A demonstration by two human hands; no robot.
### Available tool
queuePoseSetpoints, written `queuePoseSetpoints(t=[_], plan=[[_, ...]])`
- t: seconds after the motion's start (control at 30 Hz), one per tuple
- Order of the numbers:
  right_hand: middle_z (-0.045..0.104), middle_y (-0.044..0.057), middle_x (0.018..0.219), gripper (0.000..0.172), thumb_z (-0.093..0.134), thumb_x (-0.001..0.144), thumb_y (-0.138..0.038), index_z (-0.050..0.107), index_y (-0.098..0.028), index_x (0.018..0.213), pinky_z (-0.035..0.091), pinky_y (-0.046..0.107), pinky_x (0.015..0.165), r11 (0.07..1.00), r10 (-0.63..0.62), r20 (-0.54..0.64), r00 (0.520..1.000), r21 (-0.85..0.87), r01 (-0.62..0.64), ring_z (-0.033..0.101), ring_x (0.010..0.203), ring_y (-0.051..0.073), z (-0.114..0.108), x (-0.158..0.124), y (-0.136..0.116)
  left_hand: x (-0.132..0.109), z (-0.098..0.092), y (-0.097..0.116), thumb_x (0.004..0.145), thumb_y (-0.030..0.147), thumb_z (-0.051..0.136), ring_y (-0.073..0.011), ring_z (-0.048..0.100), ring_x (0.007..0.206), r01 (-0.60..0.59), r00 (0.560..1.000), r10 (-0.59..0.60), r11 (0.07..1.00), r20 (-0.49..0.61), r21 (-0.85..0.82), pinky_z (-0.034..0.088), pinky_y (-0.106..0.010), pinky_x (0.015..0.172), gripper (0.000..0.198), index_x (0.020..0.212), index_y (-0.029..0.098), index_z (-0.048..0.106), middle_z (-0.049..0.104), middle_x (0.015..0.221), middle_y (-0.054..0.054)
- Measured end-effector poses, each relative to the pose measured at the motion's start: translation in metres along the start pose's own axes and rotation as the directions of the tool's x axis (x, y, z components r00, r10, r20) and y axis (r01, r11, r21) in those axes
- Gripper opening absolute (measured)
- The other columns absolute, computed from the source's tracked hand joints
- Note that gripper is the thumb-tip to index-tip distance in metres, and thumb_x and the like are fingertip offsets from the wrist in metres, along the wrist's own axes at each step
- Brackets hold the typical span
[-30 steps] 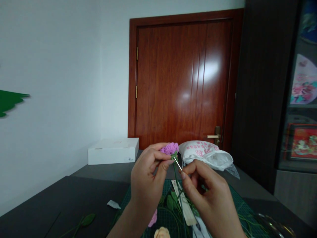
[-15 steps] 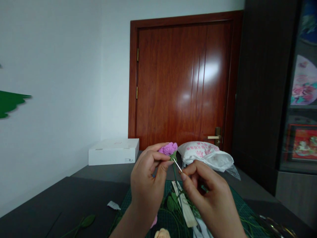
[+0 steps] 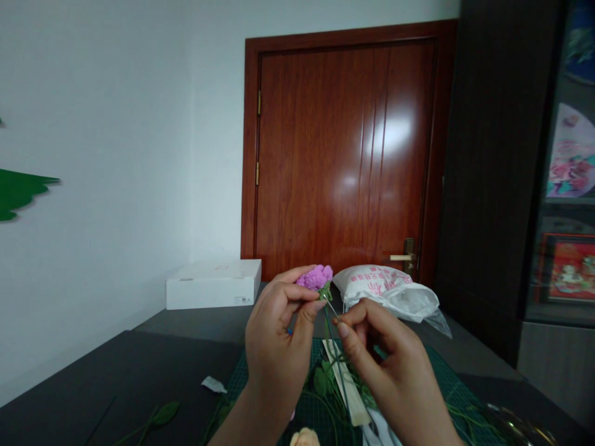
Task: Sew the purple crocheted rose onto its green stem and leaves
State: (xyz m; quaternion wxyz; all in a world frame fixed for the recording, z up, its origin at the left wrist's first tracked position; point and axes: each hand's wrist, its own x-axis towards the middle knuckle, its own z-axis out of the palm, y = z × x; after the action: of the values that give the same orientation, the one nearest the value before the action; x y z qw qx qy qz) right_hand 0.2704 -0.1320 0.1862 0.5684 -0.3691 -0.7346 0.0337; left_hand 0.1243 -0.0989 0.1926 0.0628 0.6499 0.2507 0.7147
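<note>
My left hand [image 3: 275, 347] is closed around the base of a purple crocheted flower [image 3: 317, 276], holding it up above the table. A thin green stem [image 3: 333, 347] runs down from the flower between my hands. My right hand [image 3: 388, 365] pinches a thin metal needle [image 3: 331, 306] whose tip points at the green part just under the flower head. Both hands hover over a green cutting mat [image 3: 320, 409].
Loose green leaves and wire stems [image 3: 325, 379] lie on the mat, with a pale flower [image 3: 304, 437] at the bottom edge. A white box [image 3: 212, 283] and a white plastic bag [image 3: 390, 290] sit at the back of the dark table [image 3: 139, 365]. A wooden door [image 3: 341, 148] stands behind.
My right hand has edged slightly up and left, so less of the needle shows between the fingers and the flower. The left hand has kept the flower in place.
</note>
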Motion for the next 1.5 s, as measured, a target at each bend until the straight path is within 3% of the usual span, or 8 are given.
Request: queuePoseSetpoints(t=[0.17, 0.4, 0.7, 0.97, 1.1, 1.33, 1.5], plan=[[0.047, -0.004, 0.063, 0.018, 0.05, 0.093, -0.023, 0.055, -0.021, 0.076, 0.036, 0.023, 0.051, 0.999, 0.044, -0.023, 0.999, 0.033, -0.043, 0.047, 0.055, 0.012, 0.003, 0.0, 0.0, 0.001, 0.001, 0.0, 0.083, 0.005, 0.064, -0.0223, 0.07, 0.102, -0.081, 0.997, 0.081, 0.994, -0.002, 0.079, 0.059, -0.036, 0.086, 0.016, 0.084, 0.021, 0.064, 0.069, 0.116, -0.006], [0.043, -0.006, 0.059, 0.019, 0.051, 0.092, -0.026, 0.052, -0.022, 0.074, 0.033, 0.023, 0.047, 0.992, 0.094, 0.001, 0.996, 0.088, -0.093, 0.045, 0.05, 0.012, 0.005, 0.001, -0.003, 0.0, 0.002, -0.001, 0.083, 0.001, 0.061, -0.0202, 0.067, 0.105, -0.204, 0.978, 0.209, 0.964, -0.012, 0.169, 0.054, -0.038, 0.095, 0.02, 0.084, 0.021, 0.063, 0.069, 0.113, -0.003], [0.045, -0.005, 0.061, 0.018, 0.053, 0.091, -0.024, 0.057, -0.02, 0.074, 0.034, 0.023, 0.049, 0.996, 0.059, -0.038, 0.998, 0.063, -0.056, 0.046, 0.052, 0.012, 0.005, 0.002, 0.002, -0.001, 0.001, -0.002, 0.084, 0.005, 0.062, -0.0208, 0.071, 0.098, -0.059, 0.998, 0.057, 0.997, 0.041, 0.05, 0.057, -0.034, 0.083, 0.017, 0.086, 0.021, 0.061, 0.068, 0.109, -0.003], [0.043, -0.006, 0.059, 0.019, 0.052, 0.091, -0.024, 0.051, -0.022, 0.072, 0.034, 0.022, 0.047, 0.994, 0.068, -0.035, 0.997, 0.082, -0.065, 0.044, 0.05, 0.011, 0.007, 0.0, 0.001, -0.004, 0.005, -0.002, 0.086, 0.004, 0.06, -0.0208, 0.069, 0.101, -0.088, 0.996, 0.086, 0.992, 0.023, 0.087, 0.055, -0.036, 0.088, 0.018, 0.087, 0.022, 0.061, 0.068, 0.111, -0.004], [0.048, -0.004, 0.063, 0.018, 0.053, 0.092, -0.02, 0.054, -0.021, 0.074, 0.035, 0.023, 0.049, 0.999, 0.009, -0.065, 0.998, 0.037, -0.007, 0.046, 0.054, 0.012, 0.007, 0.002, 0.003, -0.005, 0.004, -0.003, 0.087, 0.007, 0.06, -0.0206, 0.07, 0.098, -0.051, 0.998, 0.049, 0.997, 0.031, 0.057, 0.056, -0.036, 0.087, 0.014, 0.086, 0.022, 0.061, 0.067, 0.109, -0.004], [0.056, -0.002, 0.075, 0.014, 0.054, 0.095, -0.015, 0.061, -0.021, 0.084, 0.037, 0.024, 0.057, 0.994, -0.111, -0.093, 0.989, -0.001, 0.112, 0.05, 0.065, 0.013, 0.003, 0.005, 0.01, 0.001, 0.002, 0.001, 0.087, 0.012, 0.062, -0.0184, 0.069, 0.097, 0.103, 0.993, -0.091, 0.98, 0.076, -0.168, 0.059, -0.029, 0.081, 0.008, 0.088, 0.02, 0.06, 0.067, 0.106, -0.006], [0.057, 0.0, 0.08, 0.013, 0.054, 0.096, -0.015, 0.063, -0.023, 0.09, 0.039, 0.027, 0.064, 0.987, -0.158, -0.107, 0.982, -0.05, 0.154, 0.054, 0.074, 0.016, 0.003, 0.009, 0.022, 0.004, 0.0, 0.002, 0.088, 0.017, 0.062, -0.0181, 0.068, 0.097, 0.135, 0.986, -0.115, 0.975, 0.117, -0.174, 0.059, -0.028, 0.083, 0.004, 0.09, 0.019, 0.06, 0.067, 0.102, -0.007]])
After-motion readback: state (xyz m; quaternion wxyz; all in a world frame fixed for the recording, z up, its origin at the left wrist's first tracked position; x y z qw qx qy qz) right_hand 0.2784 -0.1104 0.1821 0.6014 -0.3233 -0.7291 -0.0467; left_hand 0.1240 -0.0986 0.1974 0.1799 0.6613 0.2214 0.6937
